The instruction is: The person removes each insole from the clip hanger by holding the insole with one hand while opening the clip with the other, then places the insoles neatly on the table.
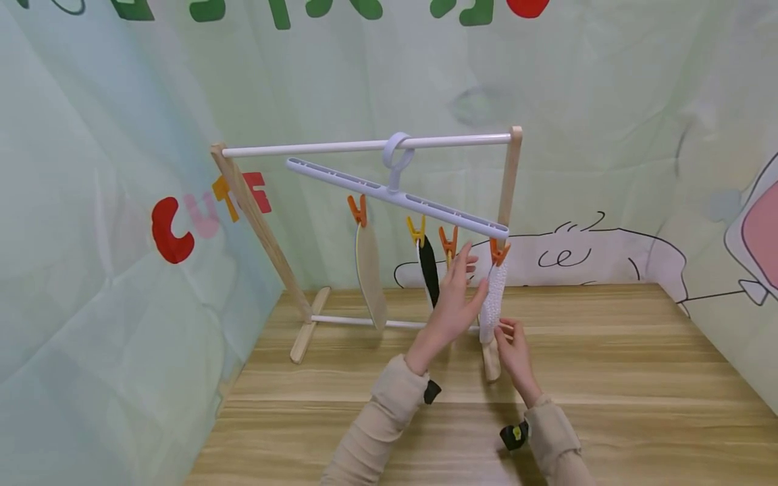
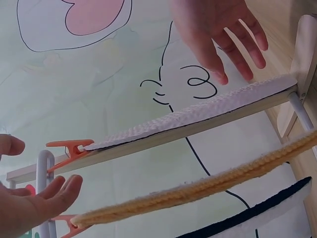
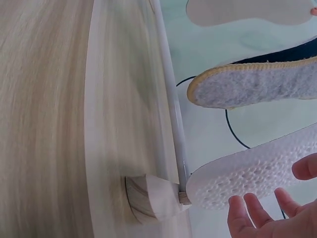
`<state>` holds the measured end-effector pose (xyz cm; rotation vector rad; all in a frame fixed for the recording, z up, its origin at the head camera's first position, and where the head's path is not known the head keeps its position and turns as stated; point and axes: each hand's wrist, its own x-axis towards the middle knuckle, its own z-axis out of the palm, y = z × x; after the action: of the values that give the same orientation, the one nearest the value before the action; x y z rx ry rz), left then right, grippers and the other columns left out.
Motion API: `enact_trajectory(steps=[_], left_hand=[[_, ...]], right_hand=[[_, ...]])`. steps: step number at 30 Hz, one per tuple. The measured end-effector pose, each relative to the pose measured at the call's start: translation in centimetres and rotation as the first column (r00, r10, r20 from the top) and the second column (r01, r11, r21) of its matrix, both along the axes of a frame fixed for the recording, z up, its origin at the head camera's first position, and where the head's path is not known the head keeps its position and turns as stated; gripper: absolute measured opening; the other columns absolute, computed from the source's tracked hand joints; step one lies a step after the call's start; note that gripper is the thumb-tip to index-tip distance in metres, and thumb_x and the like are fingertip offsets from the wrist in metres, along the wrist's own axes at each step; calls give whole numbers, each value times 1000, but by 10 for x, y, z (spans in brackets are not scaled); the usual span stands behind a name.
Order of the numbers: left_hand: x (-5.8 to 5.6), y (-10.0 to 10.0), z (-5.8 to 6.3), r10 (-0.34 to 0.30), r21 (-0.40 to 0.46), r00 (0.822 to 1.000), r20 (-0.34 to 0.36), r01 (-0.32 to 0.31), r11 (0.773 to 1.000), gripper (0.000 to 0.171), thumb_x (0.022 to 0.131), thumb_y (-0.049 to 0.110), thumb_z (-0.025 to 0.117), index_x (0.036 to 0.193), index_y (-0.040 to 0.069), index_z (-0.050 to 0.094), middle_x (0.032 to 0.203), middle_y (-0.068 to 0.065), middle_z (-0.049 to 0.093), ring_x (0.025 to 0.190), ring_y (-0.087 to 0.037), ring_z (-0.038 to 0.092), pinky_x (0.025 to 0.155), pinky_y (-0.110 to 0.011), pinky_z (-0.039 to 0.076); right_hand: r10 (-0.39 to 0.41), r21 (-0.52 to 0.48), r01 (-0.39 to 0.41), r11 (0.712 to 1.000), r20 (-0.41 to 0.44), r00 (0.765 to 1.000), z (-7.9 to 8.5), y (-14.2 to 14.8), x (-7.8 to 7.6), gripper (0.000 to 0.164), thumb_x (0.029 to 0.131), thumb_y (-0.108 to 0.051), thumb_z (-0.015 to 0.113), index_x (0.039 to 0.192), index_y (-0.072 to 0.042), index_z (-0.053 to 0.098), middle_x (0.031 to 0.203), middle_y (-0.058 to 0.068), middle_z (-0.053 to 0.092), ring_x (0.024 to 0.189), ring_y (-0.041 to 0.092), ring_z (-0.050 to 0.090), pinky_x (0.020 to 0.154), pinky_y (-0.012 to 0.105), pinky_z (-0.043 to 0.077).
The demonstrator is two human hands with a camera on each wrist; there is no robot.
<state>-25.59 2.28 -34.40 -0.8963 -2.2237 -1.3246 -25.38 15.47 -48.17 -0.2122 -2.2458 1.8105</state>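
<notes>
A white insole with a bumpy face (image 1: pixel 494 304) hangs from an orange clothespin (image 1: pixel 500 252) at the right end of a pale lilac hanger (image 1: pixel 340 178). My right hand (image 1: pixel 516 354) is beside its lower right edge, fingers spread and loosely bent. On its other side my left hand (image 1: pixel 448 304) reaches up with fingers apart, thumb toward the white insole. Behind the left hand hangs a fleecy insole with a yellow edge (image 3: pixel 267 84), mostly hidden in the head view. Farther left are a black-and-white insole (image 1: pixel 429 270) on a yellow clothespin and a beige insole (image 1: pixel 368 277).
The tilted hanger hooks over the white top bar (image 1: pixel 304 148) of a wooden rack (image 1: pixel 258 233). Its feet stand on the wood-grain table (image 1: pixel 608 378). A printed cloth backdrop (image 1: pixel 608 135) closes off the back and sides.
</notes>
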Motion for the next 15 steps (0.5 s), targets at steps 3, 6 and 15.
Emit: enact_trajectory(steps=[3, 6, 15], left_hand=[[-1, 4, 2, 8, -27, 1000, -9, -8, 1000, 63, 90, 14, 49, 141, 6, 14, 125, -18, 44, 114, -27, 47, 91, -34, 45], [-3, 7, 3, 20, -53, 1000, -13, -20, 998, 67, 90, 17, 49, 143, 9, 8, 130, -17, 40, 120, -27, 40, 93, -37, 43], [-12, 16, 6, 59, -50, 997, -41, -61, 997, 74, 88, 17, 53, 143, 6, 5, 136, -18, 37, 125, -30, 36, 100, -44, 36]], right_hand=[[8, -9, -8, 1000, 1, 1000, 0, 1, -1, 33, 94, -12, 38, 121, 7, 36, 121, 32, 43, 112, 39, 43, 93, 46, 36], [15, -17, -15, 1000, 4, 1000, -1, 2, -1, 34, 95, -13, 37, 122, 7, 35, 121, 31, 42, 111, 39, 43, 89, 42, 38], [36, -38, -35, 999, 30, 999, -4, 4, -6, 36, 95, -15, 35, 124, 6, 33, 125, 32, 39, 114, 41, 40, 90, 43, 36]])
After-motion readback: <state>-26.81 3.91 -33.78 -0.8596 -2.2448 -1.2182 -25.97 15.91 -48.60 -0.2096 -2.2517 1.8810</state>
